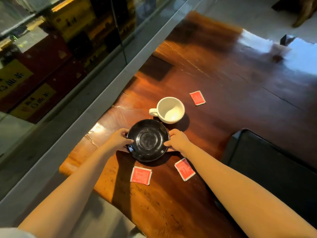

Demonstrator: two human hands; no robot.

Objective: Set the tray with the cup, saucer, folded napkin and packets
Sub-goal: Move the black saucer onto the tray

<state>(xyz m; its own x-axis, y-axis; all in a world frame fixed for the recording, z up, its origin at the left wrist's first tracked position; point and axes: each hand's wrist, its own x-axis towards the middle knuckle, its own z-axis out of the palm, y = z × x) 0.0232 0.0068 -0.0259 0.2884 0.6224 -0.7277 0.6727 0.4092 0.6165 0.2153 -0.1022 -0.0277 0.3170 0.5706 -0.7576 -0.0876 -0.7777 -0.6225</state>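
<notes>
Grips black saucer [148, 140] at opposite rims: L hand [118, 140] w/ fingers curled round left edge, R hand [178, 141] w/ thumb and fingers pinching right edge. Keeps saucer at near part of wooden table [223, 74]; resting or raised, cannot tell. Shows white cup [171, 109] upright just beyond saucer, far packet [197, 97] beyond cup, near-left packet [141, 175] and near-right packet [185, 169] flat on near side, black tray [274, 160] apart at right.
</notes>
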